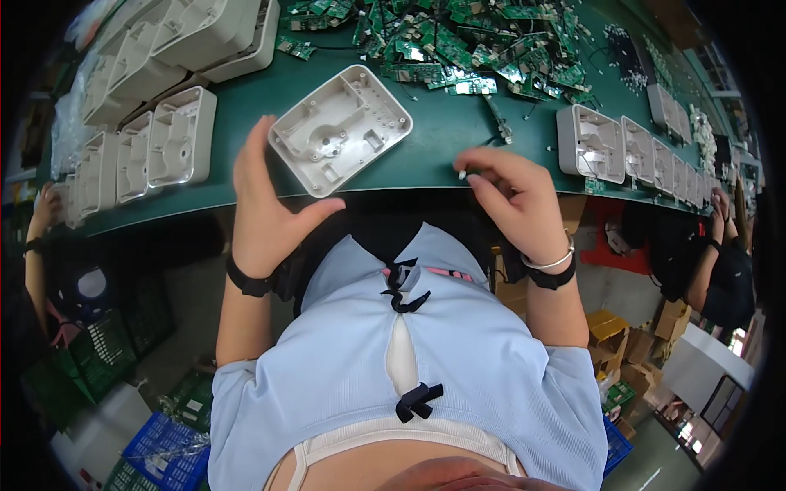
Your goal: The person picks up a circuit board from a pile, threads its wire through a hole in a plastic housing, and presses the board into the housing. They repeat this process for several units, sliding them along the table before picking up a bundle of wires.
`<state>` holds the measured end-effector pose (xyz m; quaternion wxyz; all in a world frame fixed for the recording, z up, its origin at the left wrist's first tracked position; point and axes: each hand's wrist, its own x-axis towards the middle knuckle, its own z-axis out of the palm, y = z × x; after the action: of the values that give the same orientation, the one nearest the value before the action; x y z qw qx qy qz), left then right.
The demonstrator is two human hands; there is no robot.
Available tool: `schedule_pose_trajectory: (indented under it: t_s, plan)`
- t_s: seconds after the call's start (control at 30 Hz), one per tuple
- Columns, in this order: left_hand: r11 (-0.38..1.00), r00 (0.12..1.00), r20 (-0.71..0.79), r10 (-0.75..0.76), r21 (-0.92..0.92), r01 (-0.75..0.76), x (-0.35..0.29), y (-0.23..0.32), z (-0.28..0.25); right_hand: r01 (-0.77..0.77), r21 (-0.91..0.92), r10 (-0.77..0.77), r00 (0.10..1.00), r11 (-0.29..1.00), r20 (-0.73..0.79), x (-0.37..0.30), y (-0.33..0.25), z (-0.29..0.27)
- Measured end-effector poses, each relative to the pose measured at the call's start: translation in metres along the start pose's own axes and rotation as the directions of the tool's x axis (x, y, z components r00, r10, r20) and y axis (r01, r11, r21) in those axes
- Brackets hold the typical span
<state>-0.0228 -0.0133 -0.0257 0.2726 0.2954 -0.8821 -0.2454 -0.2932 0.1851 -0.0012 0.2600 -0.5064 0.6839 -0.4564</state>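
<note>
In front of me a white plastic housing [340,155] lies tilted on the green table, its open side with posts and ribs facing up. My left hand [274,214] is at its left edge, fingers stretched and thumb spread apart; whether the fingertips touch the housing I cannot tell. Farther right, my right hand [517,196] pinches a small white connector [462,174] between thumb and forefinger above the table's front edge. Just beyond that hand lies a narrow green circuit board [499,123] with a dark wire near my fingers.
A heap of green circuit boards [458,41] with black wires covers the back of the table [446,155]. White housings are stacked at the left [180,135]; more stand in a row at the right [591,143]. Other people's hands [720,204] show at both ends.
</note>
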Motion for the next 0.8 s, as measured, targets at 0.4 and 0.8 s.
schedule_pose_trajectory:
  t_s: [0.4, 0.8]
  plan:
    - [0.987, 0.987, -0.088, 0.136, -0.071, -0.143, 0.014, 0.014, -0.010, -0.326, 0.942, 0.395, 0.879, 0.085, 0.268, 0.037, 0.021, -0.005]
    - [0.974, 0.974, -0.091, 0.207, -0.075, -0.214, 0.022, 0.019, -0.007, -0.170, 0.923, 0.179, 0.977, 0.346, 0.113, 0.062, 0.004, 0.025]
